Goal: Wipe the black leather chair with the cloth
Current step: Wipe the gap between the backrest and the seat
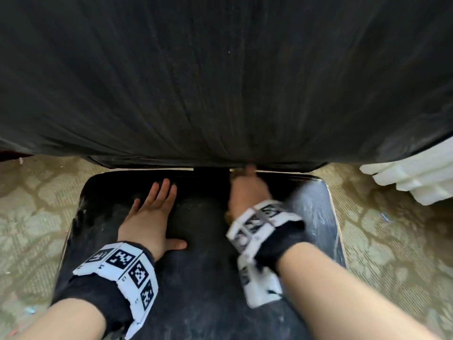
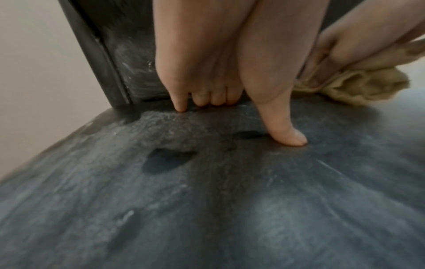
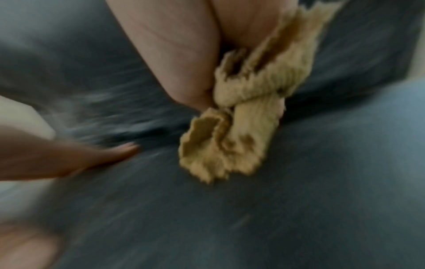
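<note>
Nearest us, low in the head view, our two forearms reach over the seat [image 1: 203, 278] of the black chair. Left of centre, our left hand [image 1: 149, 217] lies flat on the leather, fingers [image 1: 163, 190] straight and slightly spread, thumb out to the side; we judge it a good brace and would keep it planted so the chair does not shift under the strokes. Right of centre, our right hand [image 1: 247, 190] is curled around the tan cloth [image 3: 239, 127], which the right wrist view shows bunched and ribbed, its loose end trailing on the seat. The blur there suggests a quick stroke. The seat shows pale dusty streaks, heaviest at its right side and along the back edge, so we should overlap passes and press evenly. Farther up, the hand nears the gap under the backrest [image 1: 220, 77], which fills the top of the frame; we should work the cloth into that seam, then refold to a clean face.
</note>
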A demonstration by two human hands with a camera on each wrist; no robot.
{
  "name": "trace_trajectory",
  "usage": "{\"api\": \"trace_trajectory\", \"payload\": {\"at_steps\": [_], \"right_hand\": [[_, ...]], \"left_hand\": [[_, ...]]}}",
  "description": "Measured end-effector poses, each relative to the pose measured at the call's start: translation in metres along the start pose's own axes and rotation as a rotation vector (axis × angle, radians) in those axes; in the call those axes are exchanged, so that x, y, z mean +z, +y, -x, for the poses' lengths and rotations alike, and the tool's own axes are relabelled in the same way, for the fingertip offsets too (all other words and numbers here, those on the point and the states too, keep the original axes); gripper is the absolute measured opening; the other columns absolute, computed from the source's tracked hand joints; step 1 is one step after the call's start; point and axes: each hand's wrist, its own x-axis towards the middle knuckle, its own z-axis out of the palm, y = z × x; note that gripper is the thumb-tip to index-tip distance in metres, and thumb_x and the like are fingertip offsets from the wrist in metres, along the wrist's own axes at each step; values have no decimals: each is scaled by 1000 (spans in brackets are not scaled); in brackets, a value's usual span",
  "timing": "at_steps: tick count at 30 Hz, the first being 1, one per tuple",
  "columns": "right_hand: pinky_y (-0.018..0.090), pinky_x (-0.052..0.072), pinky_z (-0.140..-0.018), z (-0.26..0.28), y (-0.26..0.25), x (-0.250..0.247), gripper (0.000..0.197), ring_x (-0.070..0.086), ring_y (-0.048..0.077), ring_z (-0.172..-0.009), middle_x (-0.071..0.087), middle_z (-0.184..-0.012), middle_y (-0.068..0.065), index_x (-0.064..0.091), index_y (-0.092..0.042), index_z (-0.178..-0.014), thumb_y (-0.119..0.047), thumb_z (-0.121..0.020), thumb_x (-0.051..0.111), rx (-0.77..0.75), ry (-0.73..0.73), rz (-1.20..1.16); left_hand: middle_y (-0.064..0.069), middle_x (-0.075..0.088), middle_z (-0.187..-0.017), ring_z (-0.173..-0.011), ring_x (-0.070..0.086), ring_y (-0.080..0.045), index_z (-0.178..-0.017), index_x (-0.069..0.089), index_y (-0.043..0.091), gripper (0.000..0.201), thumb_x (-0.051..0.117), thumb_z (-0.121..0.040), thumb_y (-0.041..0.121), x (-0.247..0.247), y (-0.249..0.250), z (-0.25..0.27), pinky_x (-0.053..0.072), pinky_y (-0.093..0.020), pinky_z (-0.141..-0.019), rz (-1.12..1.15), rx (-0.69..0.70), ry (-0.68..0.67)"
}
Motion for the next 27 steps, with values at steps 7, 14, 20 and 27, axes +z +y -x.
{"api": "trace_trajectory", "payload": {"at_steps": [7, 14, 20, 27], "right_hand": [[33, 44, -74, 8, 90, -26, 38, 56, 33, -95, 43, -131, 13, 46, -18, -125, -7, -89, 44, 122, 9, 59], [35, 45, -90, -12, 88, -29, 30, 54, 31, -115, 49, -132, 16, 53, -4, -119, -11, -91, 46, 199, -75, 181], [37, 46, -87, -6, 111, -34, 44, 54, 34, -113, 43, -130, 15, 47, -19, -125, -7, -83, 51, 156, -45, 161], [35, 48, -86, -2, 80, -35, 32, 58, 31, -111, 52, -126, 14, 55, -7, -119, -8, -88, 50, 176, -43, 148]], "left_hand": [[11, -22, -152, -138, -18, -3, -145, -14, 28, 116, 69, -69, 55, -1, -7, 1, 2, -32, -117, 45, 11, 8], [8, -25, -152, -140, -19, -8, -145, -16, 24, 114, 66, -73, 54, -1, 0, 1, 2, -34, -117, -9, -13, -10], [12, -23, -152, -138, -19, -3, -144, -16, 27, 114, 66, -71, 57, 1, -7, 2, 1, -32, -117, 39, 8, 12], [9, -22, -153, -141, -17, -8, -145, -15, 24, 114, 67, -72, 54, 2, 0, 1, 3, -35, -117, 5, -18, 25]]}}
